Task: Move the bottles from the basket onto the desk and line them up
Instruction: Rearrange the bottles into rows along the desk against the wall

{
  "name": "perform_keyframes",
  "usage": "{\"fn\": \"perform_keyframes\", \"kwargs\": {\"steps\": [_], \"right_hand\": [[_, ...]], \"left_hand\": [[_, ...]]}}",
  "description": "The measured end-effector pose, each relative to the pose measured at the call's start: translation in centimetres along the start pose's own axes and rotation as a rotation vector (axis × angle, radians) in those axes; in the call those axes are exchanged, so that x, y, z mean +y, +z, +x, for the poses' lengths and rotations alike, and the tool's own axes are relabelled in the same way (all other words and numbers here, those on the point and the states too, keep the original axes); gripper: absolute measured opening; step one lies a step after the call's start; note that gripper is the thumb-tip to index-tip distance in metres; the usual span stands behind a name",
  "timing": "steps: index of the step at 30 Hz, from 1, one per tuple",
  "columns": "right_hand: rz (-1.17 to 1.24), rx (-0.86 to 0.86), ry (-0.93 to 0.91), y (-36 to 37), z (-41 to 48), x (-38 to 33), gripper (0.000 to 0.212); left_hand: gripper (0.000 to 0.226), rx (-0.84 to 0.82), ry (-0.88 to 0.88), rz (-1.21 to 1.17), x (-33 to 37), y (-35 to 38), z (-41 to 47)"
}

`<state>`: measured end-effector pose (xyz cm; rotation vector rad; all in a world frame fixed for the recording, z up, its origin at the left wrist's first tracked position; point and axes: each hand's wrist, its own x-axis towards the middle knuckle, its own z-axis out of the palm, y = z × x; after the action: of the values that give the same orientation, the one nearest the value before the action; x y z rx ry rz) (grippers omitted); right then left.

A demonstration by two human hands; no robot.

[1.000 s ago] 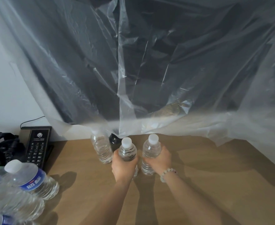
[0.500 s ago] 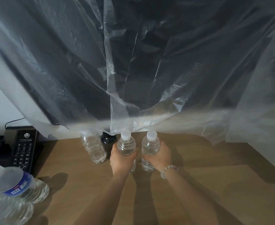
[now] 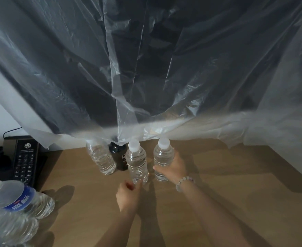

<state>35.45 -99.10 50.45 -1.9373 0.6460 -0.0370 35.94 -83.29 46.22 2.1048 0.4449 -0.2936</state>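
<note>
Three clear water bottles stand in a row on the wooden desk [image 3: 235, 189], near its back edge. The left bottle [image 3: 101, 160] has its top under the plastic sheet. The middle bottle [image 3: 136, 164] with a white cap stands free. My left hand [image 3: 127, 196] is just in front of its base, fingers loosely curled, holding nothing. My right hand [image 3: 173, 169] is wrapped around the right bottle [image 3: 162, 153], which stands upright on the desk. A small dark bottle [image 3: 119, 157] stands behind, between the left and middle bottles.
Several more clear bottles, one with a blue label [image 3: 21, 202], lie bunched at the lower left. A black telephone [image 3: 26, 160] sits at the left edge. A translucent plastic sheet [image 3: 146, 68] hangs low over the desk's back. No basket is discernible.
My left hand has let go of the middle bottle and drawn back toward me. My right hand still grips the right bottle.
</note>
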Motion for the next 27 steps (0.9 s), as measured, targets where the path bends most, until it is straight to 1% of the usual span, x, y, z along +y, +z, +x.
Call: {"fn": "perform_keyframes", "kwargs": {"steps": [1,2,4,7,10,12,17,22,27], "right_hand": [[-0.033,-0.003,0.016,0.1,-0.1,0.1,0.076],[-0.072,-0.005,0.034,0.3,-0.1,0.4,0.082],[-0.13,-0.015,0.067,0.7,-0.1,1.5,0.088],[-0.162,-0.013,0.101,0.7,-0.8,2.6,0.086],[-0.147,-0.029,0.154,0.0,-1.5,3.1,0.083],[-0.138,-0.064,0.186,-0.3,-1.6,3.8,0.078],[-0.226,-0.139,0.227,-1.1,-2.2,5.1,0.047],[-0.403,-0.188,0.146,-1.5,-2.9,5.3,0.035],[-0.601,-0.195,0.006,-1.3,-3.5,5.2,0.032]], "left_hand": [[0.028,-0.091,-0.004,0.044,-0.1,0.4,-0.3],[0.03,-0.16,0.026,0.083,-0.2,0.8,-0.2],[0.03,-0.226,0.123,0.192,-0.2,1.6,0.2],[0.028,-0.232,0.242,0.302,-0.4,2.2,1.3],[0.026,-0.212,0.297,0.313,-0.4,2.4,1.8],[0.027,-0.206,0.308,0.311,0.0,2.7,2.1],[0.027,-0.19,0.309,0.375,1.3,2.9,3.6],[0.027,-0.155,0.282,0.423,2.3,2.4,5.9],[0.028,-0.17,0.307,0.457,2.2,2.3,7.0]]}}
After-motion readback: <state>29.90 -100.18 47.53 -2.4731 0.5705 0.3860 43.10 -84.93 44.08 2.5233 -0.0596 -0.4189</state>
